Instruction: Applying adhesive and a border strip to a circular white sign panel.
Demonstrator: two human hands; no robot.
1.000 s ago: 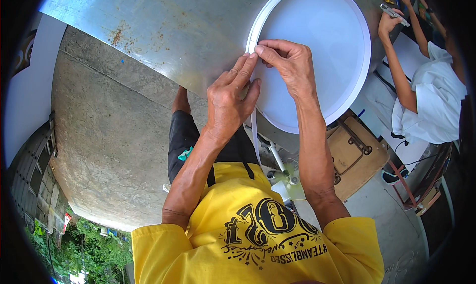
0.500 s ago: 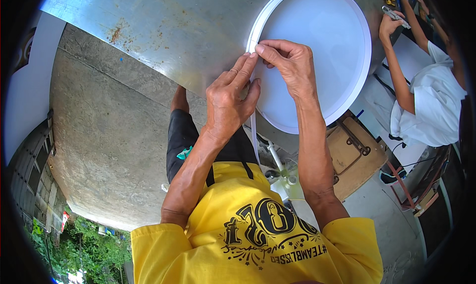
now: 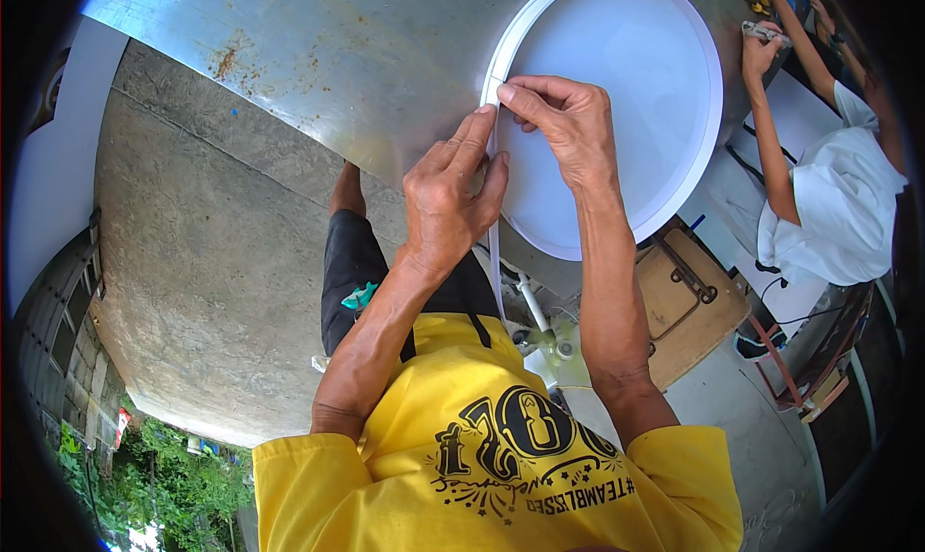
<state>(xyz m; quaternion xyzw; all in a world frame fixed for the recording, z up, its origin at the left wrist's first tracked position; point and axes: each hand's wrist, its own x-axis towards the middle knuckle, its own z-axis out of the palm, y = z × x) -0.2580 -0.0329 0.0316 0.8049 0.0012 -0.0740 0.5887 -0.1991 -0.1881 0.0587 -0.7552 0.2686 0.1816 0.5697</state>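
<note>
Both hands are working at the left rim of the white round disc (image 3: pixel 617 99), which is lying on the metal tabletop (image 3: pixel 337 61). Left hand (image 3: pixel 448 200) is pressing the white edge strip (image 3: pixel 493 133) against the rim; right hand (image 3: pixel 568 128) is pinching the strip's upper part. Loose strip is hanging below. Judged step: edging the rim. Next move calls for seating the strip farther along.

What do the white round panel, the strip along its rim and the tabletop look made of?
White round panel: likely matte plastic, evenly smooth and glare-free. White strip: seems flexible plastic or rubber, its loose end hanging limp below the left hand. Tabletop: sheet metal, dull grey sheen with rust spots.
</note>
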